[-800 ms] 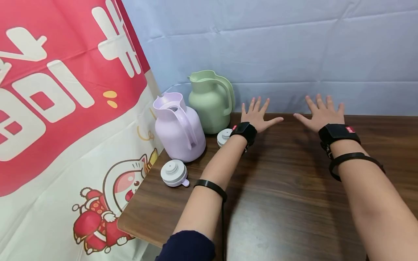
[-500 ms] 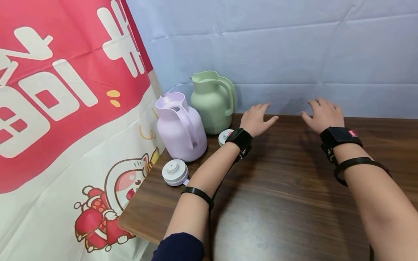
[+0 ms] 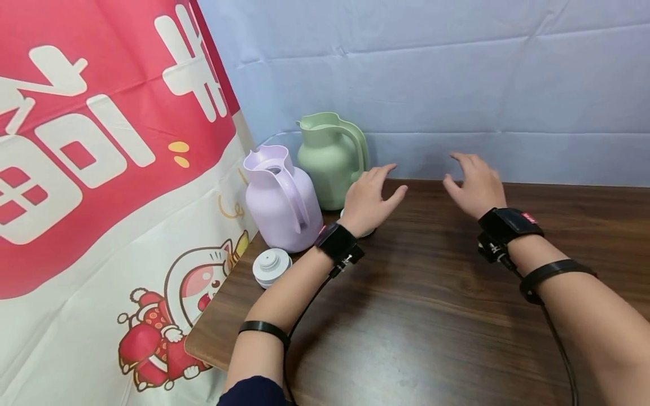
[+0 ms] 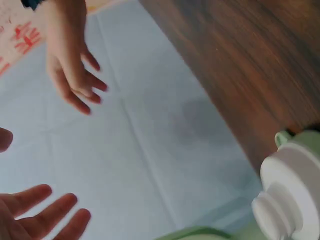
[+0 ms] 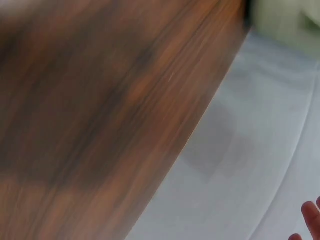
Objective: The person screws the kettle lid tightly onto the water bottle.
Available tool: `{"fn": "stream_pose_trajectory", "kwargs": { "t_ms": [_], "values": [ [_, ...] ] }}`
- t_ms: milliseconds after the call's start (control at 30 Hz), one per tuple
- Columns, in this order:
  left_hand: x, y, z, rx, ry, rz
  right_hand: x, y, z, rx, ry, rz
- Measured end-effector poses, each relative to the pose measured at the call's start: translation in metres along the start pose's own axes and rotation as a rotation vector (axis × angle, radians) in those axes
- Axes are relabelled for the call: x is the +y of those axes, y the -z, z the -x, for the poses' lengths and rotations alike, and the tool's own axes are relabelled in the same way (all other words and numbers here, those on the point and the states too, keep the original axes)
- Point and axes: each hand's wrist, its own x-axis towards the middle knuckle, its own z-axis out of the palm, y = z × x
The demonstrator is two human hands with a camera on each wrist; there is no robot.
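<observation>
In the head view my left hand [image 3: 368,202] hovers over the table with fingers loosely bent and thumb spread, holding nothing. It overlaps the green thermos jug's [image 3: 325,175] handle side and hides most of a white lid; that lid [image 4: 290,185], with a green tab, shows in the left wrist view. A lilac thermos jug [image 3: 276,208] stands uncapped left of the hand, its own grey-white lid [image 3: 270,265] lying in front. My right hand [image 3: 476,186], relaxed and holding nothing, hangs above the table's back edge. Only its fingertips [image 5: 312,220] show in the right wrist view.
A dark wooden table [image 3: 457,316] carries both jugs at its back left corner. Pale blue cloth [image 3: 431,84] hangs behind it, and a red and white printed banner [image 3: 117,214] hangs along the left side. A black cable [image 3: 558,344] trails from the right wrist strap.
Both hands have left a flat, spread-fingered pose and their fingers are now loosely bent. The left hand has moved left and nearer the jugs; the right hand has also shifted left.
</observation>
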Motion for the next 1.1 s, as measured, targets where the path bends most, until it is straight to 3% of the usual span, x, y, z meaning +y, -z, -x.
{"fn": "stream_pose_trajectory", "kwargs": {
  "t_ms": [100, 200, 400, 467, 533, 633, 733, 900, 967, 1100],
  "values": [
    [-0.001, 0.017, 0.016, 0.024, -0.037, 0.004, -0.016, -0.005, 0.002, -0.019, 0.000, -0.058],
    [-0.004, 0.034, 0.030, 0.113, -0.102, 0.030, -0.031, -0.009, 0.004, -0.032, 0.030, -0.116],
    [-0.030, 0.067, 0.058, 0.426, -0.314, 0.065, -0.065, -0.018, 0.013, -0.096, 0.100, -0.221],
    [-0.044, 0.079, 0.064, 0.530, -0.340, 0.061, -0.076, -0.021, 0.019, -0.118, 0.122, -0.249],
    [-0.060, 0.091, 0.068, 0.630, -0.315, 0.056, -0.087, -0.024, 0.024, -0.129, 0.151, -0.274],
    [-0.089, 0.107, 0.071, 0.726, -0.186, 0.056, -0.101, -0.030, 0.030, -0.133, 0.186, -0.310],
    [-0.120, 0.115, 0.074, 0.726, 0.052, 0.103, -0.115, -0.034, 0.036, -0.149, 0.207, -0.342],
    [-0.165, 0.119, 0.081, 0.585, 0.453, 0.351, -0.134, -0.040, 0.047, -0.181, 0.229, -0.380],
    [-0.176, 0.120, 0.082, 0.524, 0.567, 0.501, -0.140, -0.042, 0.051, -0.198, 0.231, -0.388],
    [-0.191, 0.121, 0.076, 0.363, 0.712, 0.747, -0.147, -0.045, 0.058, -0.241, 0.227, -0.406]
  ]
}}
